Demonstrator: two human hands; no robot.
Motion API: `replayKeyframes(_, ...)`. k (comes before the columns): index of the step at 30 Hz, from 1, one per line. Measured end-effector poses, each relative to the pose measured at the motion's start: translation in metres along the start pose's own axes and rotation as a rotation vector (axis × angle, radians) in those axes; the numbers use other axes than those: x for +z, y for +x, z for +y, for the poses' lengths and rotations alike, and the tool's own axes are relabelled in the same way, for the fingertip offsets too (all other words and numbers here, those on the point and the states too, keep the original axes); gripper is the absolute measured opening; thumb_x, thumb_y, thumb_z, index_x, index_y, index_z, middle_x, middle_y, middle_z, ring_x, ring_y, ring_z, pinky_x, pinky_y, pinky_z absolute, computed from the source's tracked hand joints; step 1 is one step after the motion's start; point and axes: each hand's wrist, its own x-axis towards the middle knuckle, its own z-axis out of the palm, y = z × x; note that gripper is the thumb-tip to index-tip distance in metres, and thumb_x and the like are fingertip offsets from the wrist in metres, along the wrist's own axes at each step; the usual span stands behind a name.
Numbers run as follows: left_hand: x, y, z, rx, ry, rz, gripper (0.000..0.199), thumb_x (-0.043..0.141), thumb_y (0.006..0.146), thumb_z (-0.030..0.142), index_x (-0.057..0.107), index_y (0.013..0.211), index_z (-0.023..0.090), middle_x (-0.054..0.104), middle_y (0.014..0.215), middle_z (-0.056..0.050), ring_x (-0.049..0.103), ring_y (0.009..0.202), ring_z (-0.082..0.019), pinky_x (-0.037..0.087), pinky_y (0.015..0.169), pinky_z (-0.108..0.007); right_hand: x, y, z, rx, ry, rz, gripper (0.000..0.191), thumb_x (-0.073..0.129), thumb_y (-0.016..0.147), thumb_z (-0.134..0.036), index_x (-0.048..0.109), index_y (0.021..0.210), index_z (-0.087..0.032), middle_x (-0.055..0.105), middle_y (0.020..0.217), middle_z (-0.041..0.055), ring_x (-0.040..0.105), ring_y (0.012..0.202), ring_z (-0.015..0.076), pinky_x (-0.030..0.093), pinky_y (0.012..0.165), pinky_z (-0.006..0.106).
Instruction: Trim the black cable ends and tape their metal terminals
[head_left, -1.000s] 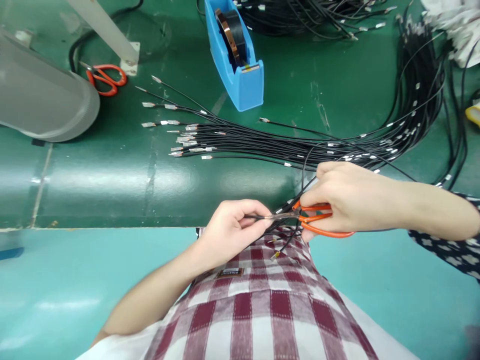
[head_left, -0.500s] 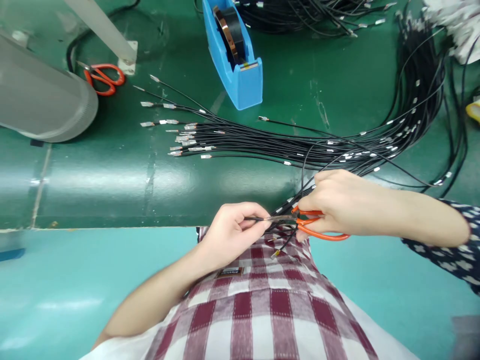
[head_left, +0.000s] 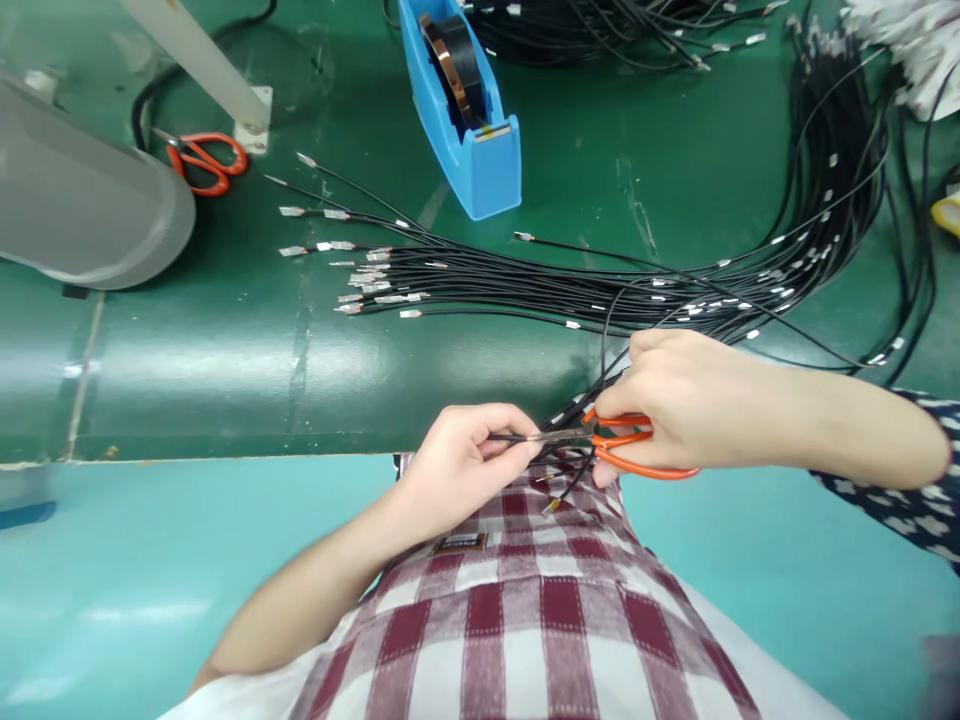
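Observation:
My left hand (head_left: 476,460) pinches the end of a thin black cable (head_left: 510,437) between thumb and fingers, just past the table's front edge. In my right hand (head_left: 667,400) is a pair of orange-handled scissors (head_left: 637,462), their blades pointing left. The blade tips meet the cable end right at my left fingertips; whether they cut into it is too small to tell. Under the blades, a few loose cable ends hang over the checked apron (head_left: 559,620), one with a yellowish tip (head_left: 553,506).
A long bundle of black cables (head_left: 480,280) with white tags stretches across the green table (head_left: 225,370). Behind it stands a blue tape dispenser (head_left: 495,170). Another pair of orange scissors (head_left: 206,162) lies beside a grey cylinder (head_left: 97,200) at left. More black cables (head_left: 600,35) lie at the back.
My right hand has shifted very slightly on the scissors handles. The left hand and the cable stay in place; the table view drifts a little with the head.

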Motion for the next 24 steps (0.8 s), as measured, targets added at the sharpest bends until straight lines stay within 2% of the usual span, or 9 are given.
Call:
replayKeyframes(4,0.001,0.001,-0.001,0.017,0.041,0.012,0.010,0.064,0.084,0.018,0.069,0.077,0.012,0.067,0.071,-0.002,0.056,0.058,-0.008,0.046,0.052,-0.015,0.002,-0.001,-0.007,-0.017,-0.125,0.059,0.029,0.059,0.083,-0.027,0.058,0.055,-0.020,0.055,0.045,-0.0006,0.028,0.044,0.0112,0.024,0.061,0.031)
replayKeyframes(11,0.003,-0.002,-0.006,0.034,0.053,0.025,0.011,0.064,0.085,0.018,0.070,0.078,0.012,0.069,0.073,-0.003,0.060,0.062,-0.009,0.048,0.056,-0.015,0.004,-0.002,-0.012,0.002,-0.175,-0.016,0.025,0.058,0.085,-0.021,0.062,0.060,-0.018,0.063,0.053,0.0026,0.029,0.043,0.0102,0.021,0.058,0.032)
replayKeyframes(18,0.001,-0.002,-0.007,0.020,0.009,0.019,0.011,0.065,0.085,0.019,0.071,0.079,0.012,0.070,0.076,-0.002,0.061,0.064,-0.009,0.049,0.058,-0.014,0.004,0.006,-0.001,0.107,0.275,-0.238,0.045,0.054,0.090,-0.040,0.049,0.050,-0.019,0.050,0.044,-0.0034,0.032,0.043,0.0097,0.021,0.052,0.027)
replayKeyframes(20,0.000,-0.002,-0.005,0.016,-0.003,0.005,0.011,0.065,0.085,0.020,0.070,0.079,0.013,0.070,0.075,-0.002,0.060,0.063,-0.008,0.048,0.058,-0.013,0.003,0.006,0.001,0.110,0.291,-0.231,0.044,0.053,0.090,-0.041,0.050,0.051,-0.020,0.050,0.045,-0.0038,0.032,0.043,0.0097,0.021,0.051,0.027)
replayKeyframes(24,-0.002,-0.001,-0.004,0.013,0.013,-0.012,0.011,0.065,0.086,0.020,0.070,0.080,0.013,0.070,0.075,0.000,0.059,0.063,-0.007,0.048,0.058,-0.012,-0.001,0.004,0.002,0.077,0.118,-0.118,0.041,0.056,0.088,-0.047,0.058,0.056,-0.021,0.053,0.046,-0.0020,0.035,0.047,0.0119,0.023,0.056,0.028)
